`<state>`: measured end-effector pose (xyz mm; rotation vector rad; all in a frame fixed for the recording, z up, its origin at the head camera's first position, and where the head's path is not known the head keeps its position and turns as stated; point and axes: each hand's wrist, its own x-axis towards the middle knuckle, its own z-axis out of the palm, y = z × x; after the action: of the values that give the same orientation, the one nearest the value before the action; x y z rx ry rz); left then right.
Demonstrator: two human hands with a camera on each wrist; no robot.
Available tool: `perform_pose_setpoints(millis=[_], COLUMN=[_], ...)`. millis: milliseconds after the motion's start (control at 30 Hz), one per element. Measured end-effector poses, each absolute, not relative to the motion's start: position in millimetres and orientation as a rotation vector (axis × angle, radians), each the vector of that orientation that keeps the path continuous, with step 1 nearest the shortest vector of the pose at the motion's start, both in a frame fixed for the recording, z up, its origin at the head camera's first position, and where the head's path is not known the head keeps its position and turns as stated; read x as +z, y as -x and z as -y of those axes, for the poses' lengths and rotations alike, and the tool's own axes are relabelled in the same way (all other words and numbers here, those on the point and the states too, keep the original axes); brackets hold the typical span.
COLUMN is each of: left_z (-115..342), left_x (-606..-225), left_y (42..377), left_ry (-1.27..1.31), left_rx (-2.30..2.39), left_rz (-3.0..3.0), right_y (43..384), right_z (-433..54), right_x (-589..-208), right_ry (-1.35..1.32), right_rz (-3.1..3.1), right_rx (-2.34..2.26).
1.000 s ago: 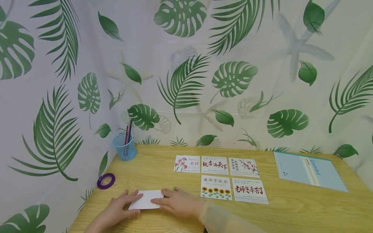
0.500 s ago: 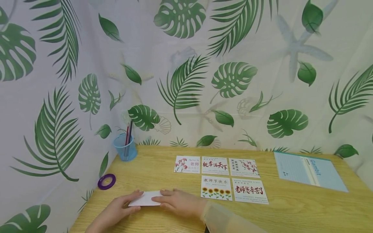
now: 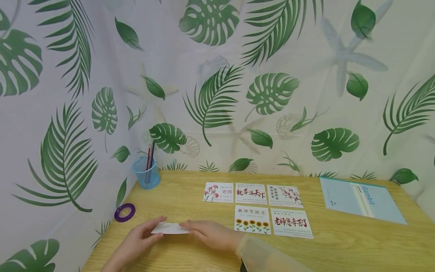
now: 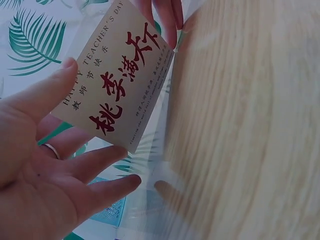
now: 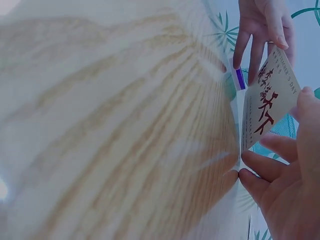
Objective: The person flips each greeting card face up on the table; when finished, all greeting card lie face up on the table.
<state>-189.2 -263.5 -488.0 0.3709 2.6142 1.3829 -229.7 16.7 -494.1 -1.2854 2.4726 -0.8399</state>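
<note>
A greeting card (image 3: 171,228) is held by both hands at its two short ends, tilted up over the table. Its white back faces the head camera. In the left wrist view the card's printed face (image 4: 117,82) shows red Chinese characters and the words "Happy Teacher's Day". My left hand (image 3: 142,235) pinches the left end, thumb on one long edge and fingers at the other. My right hand (image 3: 211,233) grips the right end, its thumb on one edge in the right wrist view and fingertips close to the table.
Several printed cards (image 3: 251,219) lie in two rows right of the hands. A purple tape roll (image 3: 124,212) and a blue mesh pen cup (image 3: 146,173) with pencils stand at left. A pale blue notebook (image 3: 361,200) lies at far right. A leaf-patterned curtain (image 3: 217,151) backs the table.
The card has gone from lying nearly flat under both hands to being lifted and tilted, its visible back narrowing. Both hands have closed round its ends. The other things have stayed put.
</note>
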Motion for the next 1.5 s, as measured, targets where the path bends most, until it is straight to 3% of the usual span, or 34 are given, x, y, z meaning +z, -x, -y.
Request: perform_pose_setpoints(millis=[767,1000,1500], left_z=[257.1,253.3,250.5], left_x=[-487.1,-487.1,-487.5], left_y=[187.8,186.6,188.4], left_ry=[-0.117,-0.162,-0.325], left_rx=[1.848,1.882,1.784], left_rz=[-2.501,-2.46,-2.438], right_y=[230.7,232.1,232.5], right_z=[-14.4,-14.4,-20.7], right_x=[-494.7,-495.1,-492.4], right_ry=[0.586,0.375,0.208], right_rz=[-2.182,-2.142,-2.119], right_rx=[-1.76,-1.838,-1.946])
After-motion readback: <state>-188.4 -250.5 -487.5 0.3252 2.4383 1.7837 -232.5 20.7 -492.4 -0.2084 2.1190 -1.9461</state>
